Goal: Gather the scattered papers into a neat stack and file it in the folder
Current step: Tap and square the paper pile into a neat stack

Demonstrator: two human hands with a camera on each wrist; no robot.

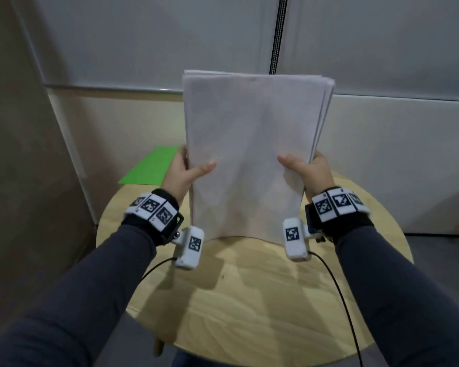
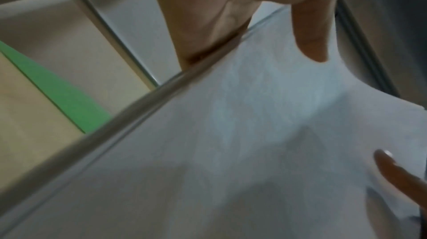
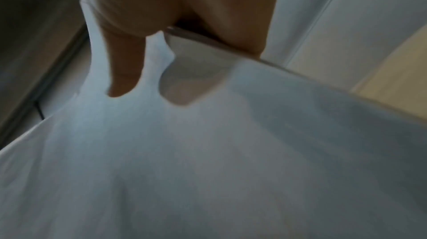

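A stack of white papers [image 1: 249,154] stands upright on its bottom edge on the round wooden table [image 1: 249,300]. My left hand [image 1: 183,170] grips its left edge, thumb across the front sheet. My right hand [image 1: 308,168] grips the right edge the same way. The sheets' top right edges are slightly fanned. Both wrist views are filled by the paper stack [image 2: 231,151] [image 3: 208,151], with the left hand [image 2: 254,32] and the right hand [image 3: 173,32] clamped on an edge. The green folder [image 1: 151,165] lies flat at the table's far left, behind the left hand, also a green folder strip [image 2: 60,93].
Grey and cream wall panels [image 1: 143,49] rise just behind the table. A beige partition [image 1: 24,154] stands to the left. Cables [image 1: 339,300] trail from the wrist cameras over the table's near part.
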